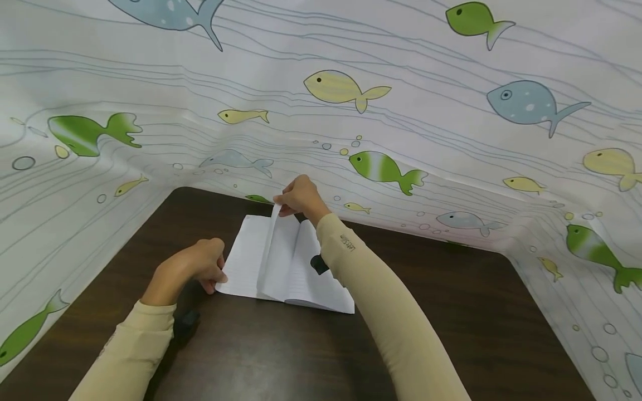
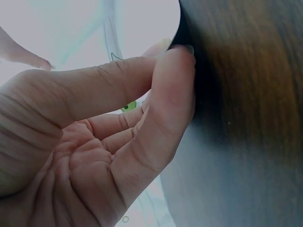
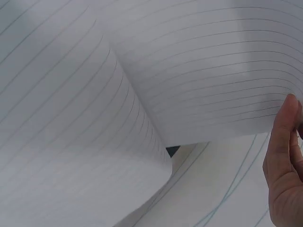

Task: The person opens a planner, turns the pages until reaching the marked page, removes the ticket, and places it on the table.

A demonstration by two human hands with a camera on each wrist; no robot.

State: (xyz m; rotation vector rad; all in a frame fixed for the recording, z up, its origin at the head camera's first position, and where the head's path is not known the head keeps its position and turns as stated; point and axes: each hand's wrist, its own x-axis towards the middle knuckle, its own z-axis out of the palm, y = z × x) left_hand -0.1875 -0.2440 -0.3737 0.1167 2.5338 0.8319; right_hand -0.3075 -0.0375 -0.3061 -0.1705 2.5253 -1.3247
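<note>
An open notebook (image 1: 241,259) with ruled white pages lies on the dark table. At its near left corner my left hand (image 1: 203,263) pinches the page edge between thumb and index finger; the left wrist view shows that grip up close. My right hand (image 1: 300,196) reaches to the far side and pinches the top edge of a raised page (image 1: 279,253), which stands up from the middle of the notebook. Seen from the right wrist, this ruled sheet (image 3: 203,71) bends toward the fingers. The right forearm covers part of the right-hand pages.
The dark brown wood-grain table (image 1: 251,345) surrounds the notebook. White sheeting (image 1: 281,50) printed with fish rises behind the table and on both sides. A small dark object (image 1: 319,264) shows at the right wrist.
</note>
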